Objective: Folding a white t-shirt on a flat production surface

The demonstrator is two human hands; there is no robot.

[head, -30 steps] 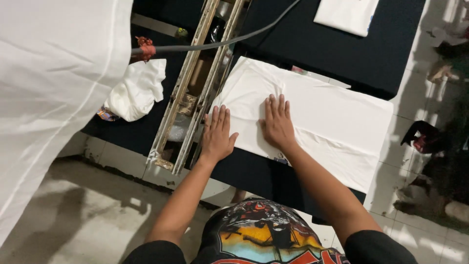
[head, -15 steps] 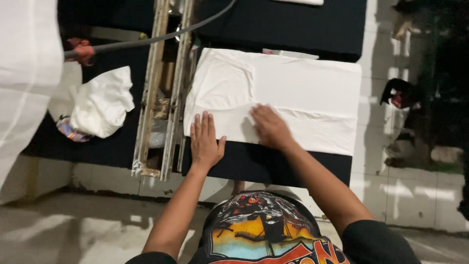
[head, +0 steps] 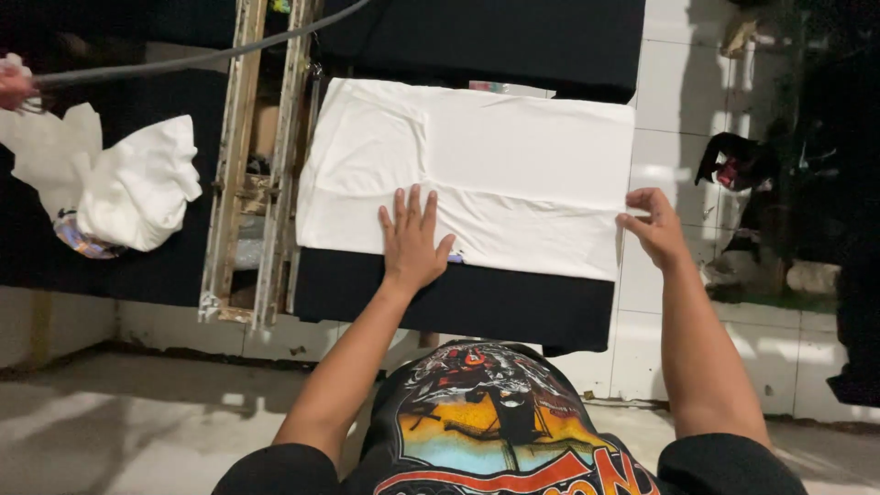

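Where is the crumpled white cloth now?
In the head view the crumpled cloth lies far left on a dark table, left of the metal frame, apart from the flat white shirt.

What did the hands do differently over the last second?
The right hand slid from the middle of the white cloth out to its right edge, fingers now at that edge. The left hand stayed flat near the cloth's front edge. The crumpled white cloth stayed put.

white cloth [head: 37, 151] cut off leftward
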